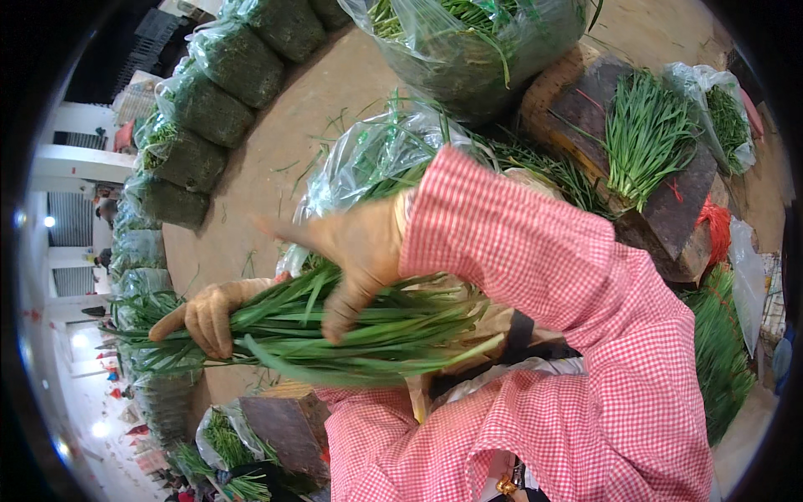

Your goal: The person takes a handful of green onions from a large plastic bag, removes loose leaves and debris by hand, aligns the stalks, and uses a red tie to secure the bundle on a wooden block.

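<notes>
A loose bunch of long flat-leaved greens, like garlic chives, lies across in front of my body, pale stem ends to the right. My left hand, in a tan glove, curls its fingers over the leafy end, with the index finger stretched out. Its forearm is hidden behind the leaves. Above the middle of the bunch is my right hand, in the same kind of glove and blurred by motion. Its fingers are spread, and the thumb hangs down in front of the leaves. Behind that hand lies a clear plastic bag with more greens.
A large bag of greens stands at the top. To the right, another bunch rests on a dark board, beside red twine. Filled bags line the floor at left. A wooden block stands at lower left.
</notes>
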`<state>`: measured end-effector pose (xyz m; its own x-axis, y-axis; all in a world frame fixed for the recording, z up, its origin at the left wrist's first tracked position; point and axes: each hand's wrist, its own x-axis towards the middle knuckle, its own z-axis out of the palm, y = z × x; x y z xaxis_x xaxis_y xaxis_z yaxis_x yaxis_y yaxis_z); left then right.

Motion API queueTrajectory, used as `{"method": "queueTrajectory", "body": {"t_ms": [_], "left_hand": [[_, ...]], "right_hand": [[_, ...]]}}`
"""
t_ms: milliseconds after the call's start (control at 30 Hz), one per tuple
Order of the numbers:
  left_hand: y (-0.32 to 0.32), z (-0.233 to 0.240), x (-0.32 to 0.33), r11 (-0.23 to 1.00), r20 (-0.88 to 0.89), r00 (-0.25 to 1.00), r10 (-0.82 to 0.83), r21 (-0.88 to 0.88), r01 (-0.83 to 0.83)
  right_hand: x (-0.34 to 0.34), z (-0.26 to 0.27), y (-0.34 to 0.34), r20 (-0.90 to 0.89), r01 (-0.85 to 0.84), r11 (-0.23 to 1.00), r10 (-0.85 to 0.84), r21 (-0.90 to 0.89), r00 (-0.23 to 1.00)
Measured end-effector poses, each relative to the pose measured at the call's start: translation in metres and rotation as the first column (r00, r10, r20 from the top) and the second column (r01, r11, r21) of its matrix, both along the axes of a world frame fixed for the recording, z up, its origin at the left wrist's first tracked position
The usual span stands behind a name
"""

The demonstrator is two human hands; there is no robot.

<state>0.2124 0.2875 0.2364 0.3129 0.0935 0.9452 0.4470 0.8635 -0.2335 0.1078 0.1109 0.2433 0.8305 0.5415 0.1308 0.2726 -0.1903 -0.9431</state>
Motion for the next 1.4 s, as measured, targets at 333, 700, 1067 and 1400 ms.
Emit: {"method": "queueTrajectory", "body": {"t_ms": [333, 700, 1067, 1400], "left_hand": [[0.041, 0.027, 0.019, 0.985, 0.038, 0.998, 0.051, -0.170, -0.044], [0.037, 0.058, -0.016, 0.969, 0.227, 0.974, -0.003, -0.238, 0.059], [0.038, 0.038, -0.029, 0.922, 0.241, 0.969, -0.055, -0.361, 0.142], [0.056, 0.029, -0.034, 0.964, 0.179, 0.982, -0.057, -0.246, 0.101]], "right_hand": [[-0.133, -0.104, 0.004, -0.239, 0.238, 0.948, -0.286, -0.212, 0.928], [-0.096, -0.068, -0.097, 0.535, 0.797, 0.525, -0.599, -0.299, 0.596], [-0.030, -0.074, -0.008, 0.432, 0.223, 0.969, -0.158, -0.103, 0.888], [-0.007, -0.138, -0.015, -0.245, -0.235, 0.967, 0.251, 0.093, 0.936]]}}
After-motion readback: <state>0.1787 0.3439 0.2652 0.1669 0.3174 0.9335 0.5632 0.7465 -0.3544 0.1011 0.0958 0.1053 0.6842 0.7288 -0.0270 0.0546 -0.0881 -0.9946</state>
